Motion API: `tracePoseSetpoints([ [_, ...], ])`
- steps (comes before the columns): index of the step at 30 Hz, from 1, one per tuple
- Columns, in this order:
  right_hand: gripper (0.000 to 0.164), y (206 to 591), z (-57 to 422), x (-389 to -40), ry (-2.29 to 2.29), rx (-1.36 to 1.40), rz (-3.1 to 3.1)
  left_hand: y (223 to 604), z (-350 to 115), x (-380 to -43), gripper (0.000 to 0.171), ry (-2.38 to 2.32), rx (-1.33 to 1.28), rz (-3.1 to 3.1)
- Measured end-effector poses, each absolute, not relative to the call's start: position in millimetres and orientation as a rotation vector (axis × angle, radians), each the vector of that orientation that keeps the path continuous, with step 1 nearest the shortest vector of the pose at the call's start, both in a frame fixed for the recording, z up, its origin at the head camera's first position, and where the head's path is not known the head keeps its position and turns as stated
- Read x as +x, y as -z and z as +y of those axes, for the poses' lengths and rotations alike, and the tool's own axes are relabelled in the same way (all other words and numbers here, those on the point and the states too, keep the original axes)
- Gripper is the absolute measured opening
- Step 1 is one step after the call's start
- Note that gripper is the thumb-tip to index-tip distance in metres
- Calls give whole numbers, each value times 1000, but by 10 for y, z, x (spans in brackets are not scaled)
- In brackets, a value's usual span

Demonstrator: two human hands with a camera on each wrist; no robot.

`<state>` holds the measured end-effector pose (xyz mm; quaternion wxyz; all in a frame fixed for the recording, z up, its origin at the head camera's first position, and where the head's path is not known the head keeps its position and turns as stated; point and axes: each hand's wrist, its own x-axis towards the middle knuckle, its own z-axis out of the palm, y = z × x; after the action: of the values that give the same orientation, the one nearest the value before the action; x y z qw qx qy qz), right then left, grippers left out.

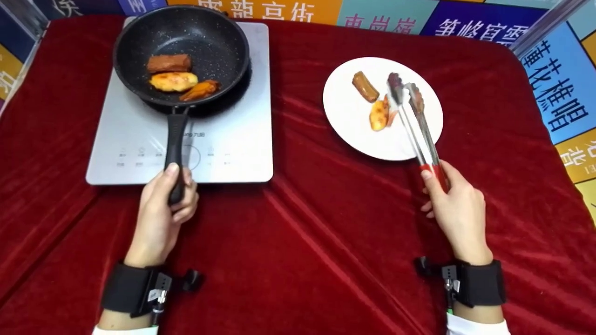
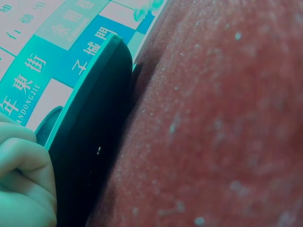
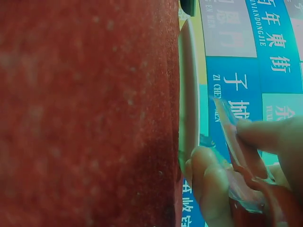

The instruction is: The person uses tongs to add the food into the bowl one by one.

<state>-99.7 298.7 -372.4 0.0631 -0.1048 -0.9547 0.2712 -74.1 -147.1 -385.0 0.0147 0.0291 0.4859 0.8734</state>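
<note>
My left hand (image 1: 160,204) grips the black handle (image 1: 176,144) of a speckled frying pan (image 1: 205,42) at the left in the head view. In the pan are a reddish-brown chunk (image 1: 169,63), a browned yellow oval piece (image 1: 173,81) and an orange-brown piece (image 1: 200,90). My right hand (image 1: 458,209) holds metal tongs (image 1: 414,125) by their red grips, the tips parted above a white plate (image 1: 344,125). On the plate lie a brown stick-shaped piece (image 1: 365,87) and a yellow oval piece (image 1: 379,115); a small orange piece (image 1: 392,116) is partly hidden by the tongs.
Under the pan is a silver induction cooker (image 1: 247,153) with touch markings. A dark red cloth (image 1: 288,260) covers the table, wrinkled in places. Panels with printed characters (image 1: 386,16) stand along the back and right edges.
</note>
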Motion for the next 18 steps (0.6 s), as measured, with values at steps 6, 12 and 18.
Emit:
tracePoseSetpoints([
  [6,50,3709,2981,-979,-803,-285,-2910,3846,-1459,-747,29,-2727,93,1491],
  [12,49,3704,2927,-964,-609,-203,-2895,3853,-1461,-743,29,-2726,87,1493],
  [18,45,3685,2842,-966,-442,-107,-2848,3856,-1471,-740,29,-2733,85,1484],
])
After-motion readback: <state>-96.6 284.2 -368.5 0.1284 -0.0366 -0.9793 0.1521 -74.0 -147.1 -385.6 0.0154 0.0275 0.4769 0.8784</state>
